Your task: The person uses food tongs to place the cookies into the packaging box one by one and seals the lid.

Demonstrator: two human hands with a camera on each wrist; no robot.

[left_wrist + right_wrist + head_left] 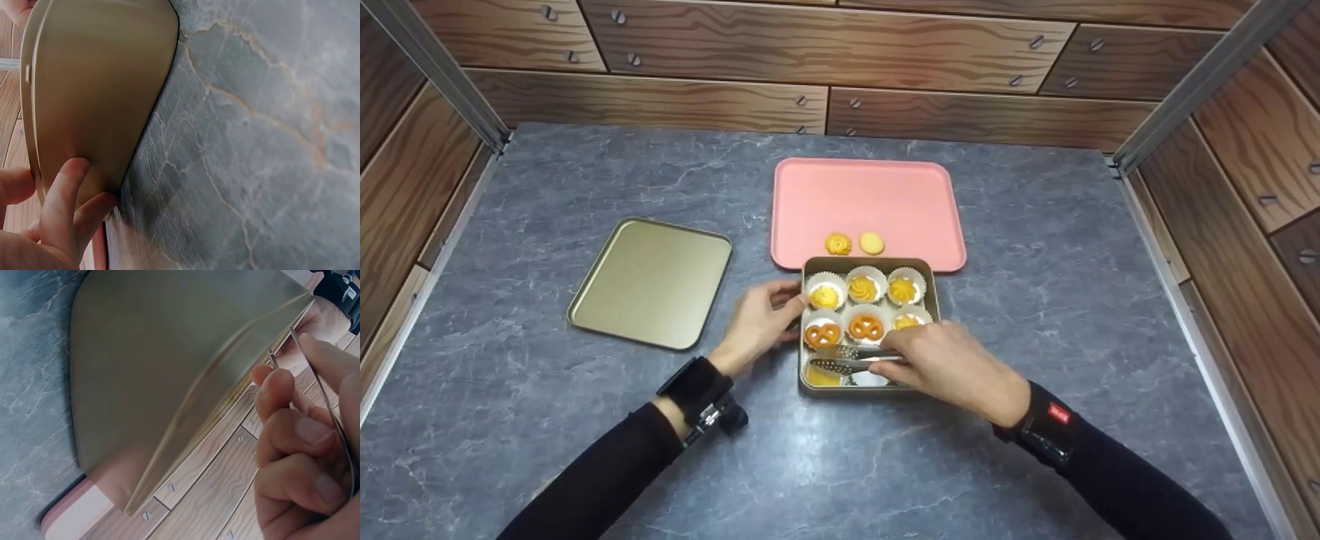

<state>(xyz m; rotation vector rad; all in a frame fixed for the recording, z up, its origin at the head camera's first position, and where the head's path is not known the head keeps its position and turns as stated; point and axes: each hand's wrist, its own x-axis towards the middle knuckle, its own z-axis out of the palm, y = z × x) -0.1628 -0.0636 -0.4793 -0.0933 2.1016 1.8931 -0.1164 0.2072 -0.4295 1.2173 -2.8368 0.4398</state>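
Note:
A gold rectangular tin (870, 391) holds cookies in white paper cups, including piped cookies (862, 288) in the back row and pretzel-shaped cookies (865, 327) in the middle row. My left hand (761, 319) holds the tin's left side; in the left wrist view its fingers (66, 191) touch the outer wall. Metal tongs (840, 366) with perforated ends are gripped in my right hand (952, 367). Their ends lie over the tin's front row, above a yellow cookie (823, 377) at the front left. Beside it a paper cup (870, 378) shows white inside. The right hand hides the front right corner.
Behind the tin lies a pink tray (862, 195) with a ridged cookie (838, 243) and a smooth round cookie (871, 242) near its front edge. A gold lid (652, 283) lies on the grey table (585, 450) to the left. Wood-patterned walls (825, 45) enclose the back and sides.

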